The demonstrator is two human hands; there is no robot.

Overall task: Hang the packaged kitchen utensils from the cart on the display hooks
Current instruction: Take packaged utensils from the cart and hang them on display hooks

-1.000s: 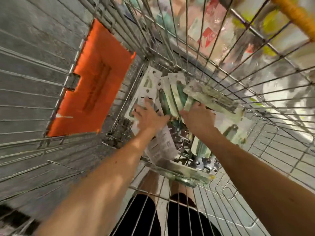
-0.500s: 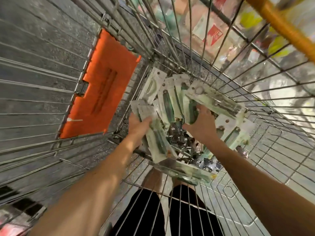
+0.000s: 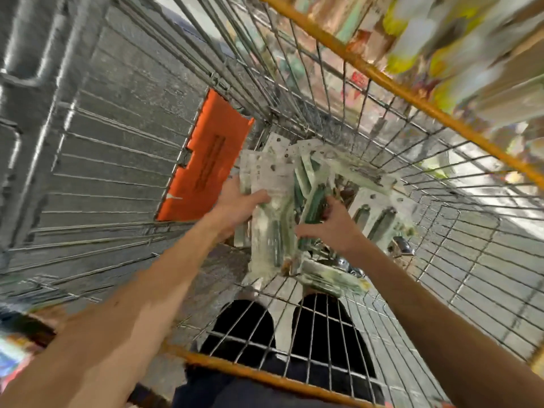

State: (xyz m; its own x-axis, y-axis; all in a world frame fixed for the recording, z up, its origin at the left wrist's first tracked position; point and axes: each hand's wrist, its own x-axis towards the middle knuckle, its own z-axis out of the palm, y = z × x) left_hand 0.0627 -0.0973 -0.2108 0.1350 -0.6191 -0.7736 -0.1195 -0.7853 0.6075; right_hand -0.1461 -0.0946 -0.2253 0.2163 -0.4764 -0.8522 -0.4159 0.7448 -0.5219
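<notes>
Both my arms reach down into a wire shopping cart [image 3: 391, 134]. My left hand [image 3: 235, 209] grips a stack of packaged utensils [image 3: 272, 201], white cards with green-handled tools under plastic, thumb across the front. My right hand [image 3: 329, 225] holds another packaged utensil [image 3: 313, 201] by its green handle. Several more packages [image 3: 374, 213] lie fanned out in the cart's bottom. The picture is blurred by motion.
An orange plastic flap [image 3: 206, 160] is set in the cart's left wire wall. Orange rails [image 3: 412, 95] edge the cart's rim. Blurred hanging goods [image 3: 459, 54] show at the upper right beyond the wires. My dark-clad legs [image 3: 294, 334] show below.
The packages in my left hand have risen from the pile and stand more upright. My right hand has shifted its hold among the packages. The camera has pulled up and back.
</notes>
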